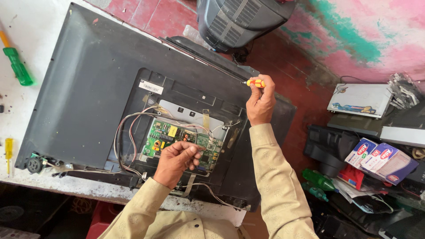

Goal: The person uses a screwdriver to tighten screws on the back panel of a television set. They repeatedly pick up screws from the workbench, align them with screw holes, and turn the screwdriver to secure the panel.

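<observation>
A flat television lies face down on a white table, its rear cover open over a green circuit board with several wires. My left hand rests on the board's lower middle, fingertips pinched on a small part near its centre. My right hand is raised over the television's right edge, shut on a small screwdriver with an orange and yellow handle, tip pointing left.
A green-handled screwdriver and a yellow one lie on the table at the left. A dark old television set stands behind. Boxes, green bottles and other devices crowd the floor at the right.
</observation>
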